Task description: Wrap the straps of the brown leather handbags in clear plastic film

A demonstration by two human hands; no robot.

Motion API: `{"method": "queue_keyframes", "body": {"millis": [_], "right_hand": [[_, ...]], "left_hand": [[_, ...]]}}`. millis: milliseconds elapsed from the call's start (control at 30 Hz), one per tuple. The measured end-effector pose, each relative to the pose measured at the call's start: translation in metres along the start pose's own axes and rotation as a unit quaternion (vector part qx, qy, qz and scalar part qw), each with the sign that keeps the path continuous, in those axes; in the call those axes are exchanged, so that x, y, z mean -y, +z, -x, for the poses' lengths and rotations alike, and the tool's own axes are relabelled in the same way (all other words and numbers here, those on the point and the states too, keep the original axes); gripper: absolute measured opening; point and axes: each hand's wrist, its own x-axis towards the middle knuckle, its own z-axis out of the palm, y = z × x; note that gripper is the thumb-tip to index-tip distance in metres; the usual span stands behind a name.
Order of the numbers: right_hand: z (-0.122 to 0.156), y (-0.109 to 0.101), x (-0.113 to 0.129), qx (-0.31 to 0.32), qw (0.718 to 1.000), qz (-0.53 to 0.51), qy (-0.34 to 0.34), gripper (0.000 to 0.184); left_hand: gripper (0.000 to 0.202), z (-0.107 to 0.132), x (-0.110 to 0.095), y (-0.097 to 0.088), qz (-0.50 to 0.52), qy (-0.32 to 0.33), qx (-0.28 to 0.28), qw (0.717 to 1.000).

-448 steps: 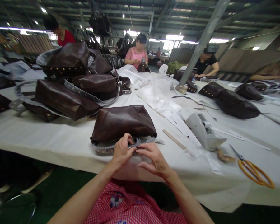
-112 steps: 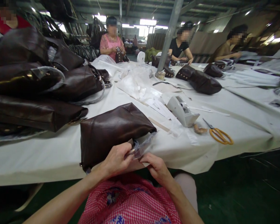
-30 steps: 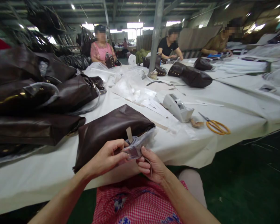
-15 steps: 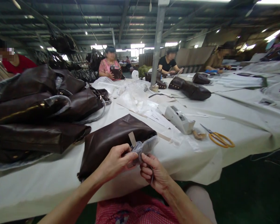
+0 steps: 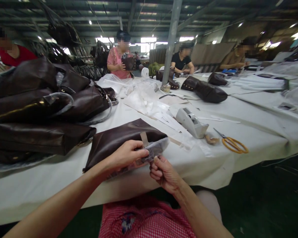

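A dark brown leather bag (image 5: 119, 138) lies flat at the near edge of the white table (image 5: 250, 132). My left hand (image 5: 126, 154) pinches the plastic-wrapped strap (image 5: 156, 149) at the bag's near right corner, where a strip of tan tape (image 5: 144, 138) sticks up. My right hand (image 5: 164, 172) is closed just below, gripping the same plastic wrap from underneath. Both hands hang over the table's edge above my red checked lap.
A pile of brown bags (image 5: 42, 109) fills the left. A grey tape dispenser (image 5: 191, 122), orange-handled scissors (image 5: 230, 142), and clear plastic sheets (image 5: 146, 96) lie to the right. More bags (image 5: 208, 92) sit farther back, with several seated people and a steel post (image 5: 171, 39).
My hands have stayed on the wrapped strap, shifting slightly up and right. The tape strip stands a bit higher on the bag. The camera has tilted, with the far worker lifting a bag.
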Motion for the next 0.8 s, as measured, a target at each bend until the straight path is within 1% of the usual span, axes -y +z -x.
{"method": "queue_keyframes", "body": {"millis": [67,133,200,333,433,533,600,667,700,800], "right_hand": [[-0.002,-0.004,0.000,0.038,0.999,-0.002,0.007,0.042],[-0.004,-0.006,0.001,0.047,0.999,0.010,0.007,0.038],[-0.007,-0.003,0.002,0.026,0.999,0.025,-0.015,0.036],[-0.013,0.006,0.001,-0.040,0.994,0.062,-0.082,0.033],[-0.016,0.009,0.000,-0.077,0.982,0.111,-0.130,0.028],[-0.021,0.007,-0.002,-0.097,0.968,0.165,-0.163,0.026],[-0.025,0.008,-0.003,-0.125,0.958,0.184,-0.182,0.021],[-0.029,0.012,-0.004,-0.152,0.953,0.173,-0.197,0.017],[-0.030,0.015,-0.004,-0.157,0.955,0.150,-0.200,0.017],[-0.031,0.026,-0.002,-0.142,0.975,0.041,-0.168,0.022]], "left_hand": [[0.028,-0.002,0.001,-0.006,0.019,-0.001,0.018,1.000],[0.029,-0.003,0.002,-0.010,0.033,0.008,0.028,0.999],[0.030,-0.006,0.003,-0.012,0.039,0.014,0.026,0.999],[0.032,-0.013,0.003,-0.014,0.047,0.012,0.019,0.999],[0.035,-0.019,0.003,-0.017,0.046,0.000,0.027,0.999],[0.038,-0.024,0.004,-0.020,0.055,-0.002,0.036,0.998],[0.038,-0.027,0.004,-0.020,0.060,-0.005,0.038,0.997],[0.037,-0.028,0.001,-0.020,0.054,-0.005,0.027,0.998],[0.035,-0.028,-0.001,-0.020,0.046,0.001,0.018,0.999],[0.028,-0.024,-0.008,-0.020,-0.010,0.050,-0.015,0.999]]}}
